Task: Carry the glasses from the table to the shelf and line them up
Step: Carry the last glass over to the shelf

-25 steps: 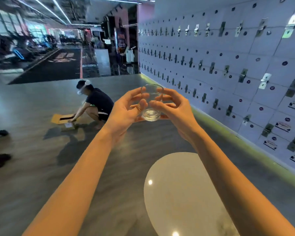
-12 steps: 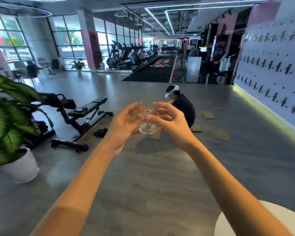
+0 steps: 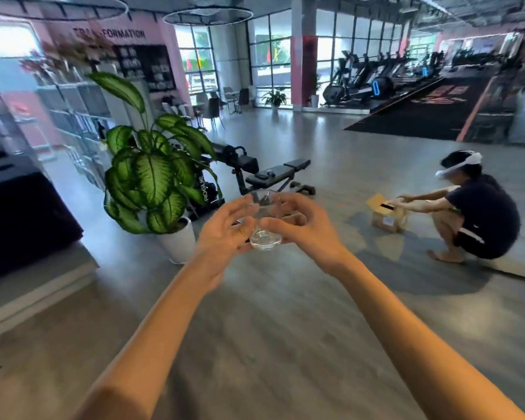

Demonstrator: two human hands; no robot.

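Carrying the glass (image 3: 262,225) upright at centre frame, we had left hand (image 3: 225,234) and right hand (image 3: 303,231) both curled round its sides. We judged it best to hold it level, skirt the potted plant (image 3: 152,183), and head for the blurred shelving (image 3: 73,116) at upper left.

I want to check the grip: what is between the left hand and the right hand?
In the head view, a clear drinking glass is between the left hand and the right hand; both hold it.
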